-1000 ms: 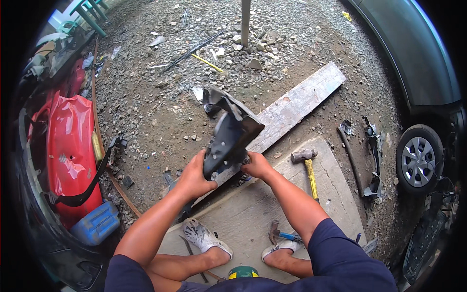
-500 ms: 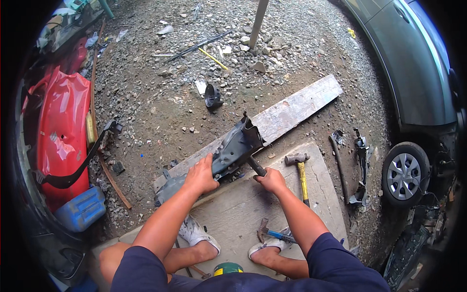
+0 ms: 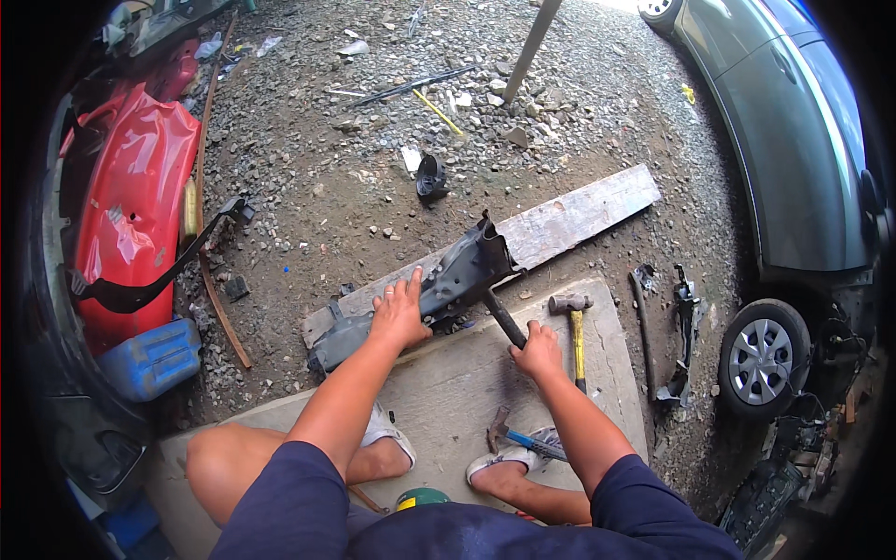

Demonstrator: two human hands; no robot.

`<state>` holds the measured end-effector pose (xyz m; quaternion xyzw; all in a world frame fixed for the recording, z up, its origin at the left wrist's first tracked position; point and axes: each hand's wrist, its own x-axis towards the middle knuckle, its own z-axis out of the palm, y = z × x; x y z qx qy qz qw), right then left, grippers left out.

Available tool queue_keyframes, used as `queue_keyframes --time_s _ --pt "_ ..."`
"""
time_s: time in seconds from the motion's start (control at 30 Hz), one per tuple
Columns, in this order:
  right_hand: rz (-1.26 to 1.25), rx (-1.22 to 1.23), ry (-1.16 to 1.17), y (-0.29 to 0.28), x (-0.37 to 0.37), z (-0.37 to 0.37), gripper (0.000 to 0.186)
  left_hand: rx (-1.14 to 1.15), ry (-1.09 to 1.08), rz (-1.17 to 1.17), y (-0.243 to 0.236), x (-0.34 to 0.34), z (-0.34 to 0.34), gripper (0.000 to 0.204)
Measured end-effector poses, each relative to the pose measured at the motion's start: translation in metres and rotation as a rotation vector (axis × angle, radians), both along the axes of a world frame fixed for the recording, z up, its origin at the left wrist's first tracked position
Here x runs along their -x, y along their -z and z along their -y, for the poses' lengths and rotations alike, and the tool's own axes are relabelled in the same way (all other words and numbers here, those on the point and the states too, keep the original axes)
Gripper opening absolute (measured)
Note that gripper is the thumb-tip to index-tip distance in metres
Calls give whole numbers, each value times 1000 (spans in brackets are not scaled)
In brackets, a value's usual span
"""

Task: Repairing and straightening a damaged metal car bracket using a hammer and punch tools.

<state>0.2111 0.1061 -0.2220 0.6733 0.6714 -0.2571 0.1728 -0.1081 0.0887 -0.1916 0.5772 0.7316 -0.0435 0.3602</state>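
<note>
A long, dark, dented metal car part [image 3: 464, 271] lies slantwise across a weathered wooden plank [image 3: 579, 219]. On its near left portion rests my left hand [image 3: 401, 315], fingers spread and stretched out. My right hand [image 3: 539, 352] is wrapped round the near end of a dark bar [image 3: 504, 319]. The bar's far end meets the underside of the part near its open right end; its tip is hidden there. Beside my right hand, a hammer with a yellow handle [image 3: 578, 350] lies on a concrete slab [image 3: 448, 392]. A blue-handled claw hammer [image 3: 523, 439] lies by my right foot.
Left of me are a red car panel [image 3: 135, 205], a blue jerrycan [image 3: 152, 359] and a curved black strip [image 3: 177, 280]. A car [image 3: 793, 140] and a wheel [image 3: 765, 357] stand at right, near a torn metal piece [image 3: 683, 336]. A post [image 3: 532, 51] rises from gravel ahead.
My right hand has drawn back toward me, and more of the bar shows outside the car part. My left hand's fingers have spread and shifted slightly. The whole view has tilted a little.
</note>
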Motion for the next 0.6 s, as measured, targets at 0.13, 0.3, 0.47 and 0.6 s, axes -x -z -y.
queue_keyframes --time_s 0.13,0.3,0.47,0.6 --pt "-105 -214 -193 -20 -41 68 50 -61 -13 -116 -7 -6 11 146" --pt "153 484 -273 -45 -75 171 62 -22 -88 -142 -31 -10 44 143" --pt "203 276 -241 -34 -90 201 59 61 -144 -177 -76 2 87 131" --pt "179 495 -378 -26 -84 184 36 28 -161 -207 -117 26 127 123"
